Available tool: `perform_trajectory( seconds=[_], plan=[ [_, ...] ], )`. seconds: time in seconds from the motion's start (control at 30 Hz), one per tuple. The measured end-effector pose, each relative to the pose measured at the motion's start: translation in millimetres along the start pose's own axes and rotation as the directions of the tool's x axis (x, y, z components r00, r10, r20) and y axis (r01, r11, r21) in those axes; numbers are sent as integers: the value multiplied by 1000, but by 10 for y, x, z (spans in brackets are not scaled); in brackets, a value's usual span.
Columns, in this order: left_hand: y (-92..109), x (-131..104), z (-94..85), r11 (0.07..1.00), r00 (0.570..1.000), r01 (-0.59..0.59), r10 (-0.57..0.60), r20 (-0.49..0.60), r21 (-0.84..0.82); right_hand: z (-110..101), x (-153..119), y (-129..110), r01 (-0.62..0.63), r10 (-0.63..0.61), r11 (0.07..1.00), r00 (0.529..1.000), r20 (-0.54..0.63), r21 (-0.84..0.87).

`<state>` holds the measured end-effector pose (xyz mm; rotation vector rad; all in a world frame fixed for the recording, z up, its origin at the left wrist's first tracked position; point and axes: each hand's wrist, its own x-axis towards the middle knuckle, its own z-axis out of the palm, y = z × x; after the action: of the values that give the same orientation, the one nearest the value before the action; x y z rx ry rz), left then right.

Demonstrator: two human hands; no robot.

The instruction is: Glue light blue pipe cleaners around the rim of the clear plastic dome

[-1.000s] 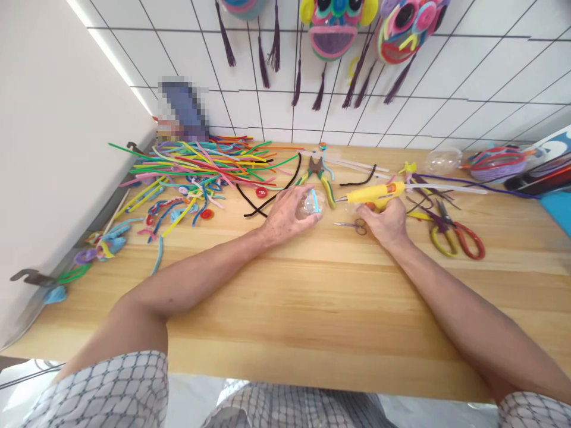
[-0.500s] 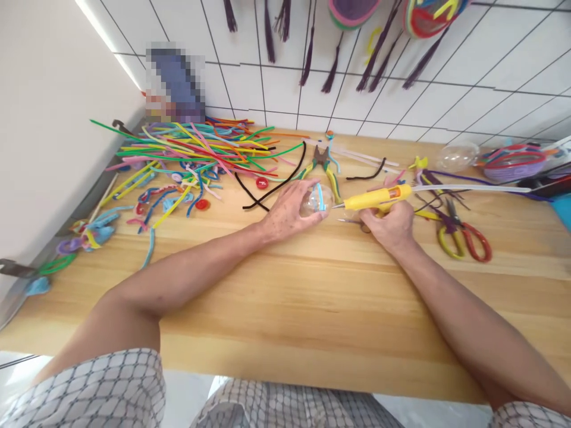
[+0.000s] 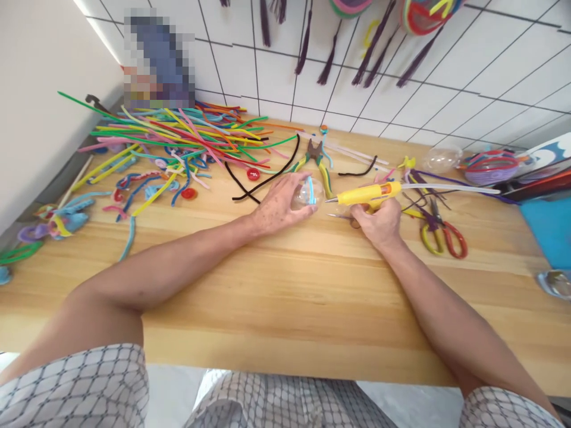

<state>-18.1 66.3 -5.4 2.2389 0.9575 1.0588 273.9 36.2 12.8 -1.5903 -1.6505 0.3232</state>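
Observation:
My left hand is closed around a clear plastic ball just above the wooden table. A light blue strip, fuzzy like pipe cleaner, runs down the ball's right side. In my right hand is a yellow hot glue gun, gripped by its handle, with a long white glue stick out of its back. Its metal nozzle points left, a short gap from the ball. Beneath it lie small scissors, partly hidden by my right hand. Pliers with green-yellow handles lie behind the ball.
Many coloured pipe cleaners are heaped at the back left, with red buttons near them. Black pipe cleaners lie left of the pliers. Larger scissors rest at the right. Another clear ball sits by the wall, below hanging purple tassels.
The nozzle has drawn slightly away from the ball, widening the gap. The whole view has shifted a little, bringing more of the table's right side into sight. Both hands keep their holds.

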Motion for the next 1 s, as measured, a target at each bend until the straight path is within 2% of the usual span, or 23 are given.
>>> perform_trajectory(
  seconds=[0.2,0.3,0.47,0.6,0.83,1.0],
  plan=[
    [15,16,9,1000,1000,-28,28,6,-6,-15,-3,-51,31,-32,999,999,-43,-15],
    [29,27,26,1000,1000,1,-1,1,-7,-54,43,-120,45,-48,998,996,-78,-44],
    [48,35,42,1000,1000,13,-13,-8,-22,-117,152,-295,117,-124,987,990,-62,-110],
    [58,37,47,1000,1000,3,-3,-26,-26,-48,130,-310,183,-188,979,980,-61,-85],
    [74,41,32,1000,999,-16,15,-29,-20,75,22,-110,147,-154,984,986,-68,-95],
    [77,34,28,1000,1000,2,-2,-26,-8,60,15,-136,81,-87,991,995,-55,-104]
  ],
)
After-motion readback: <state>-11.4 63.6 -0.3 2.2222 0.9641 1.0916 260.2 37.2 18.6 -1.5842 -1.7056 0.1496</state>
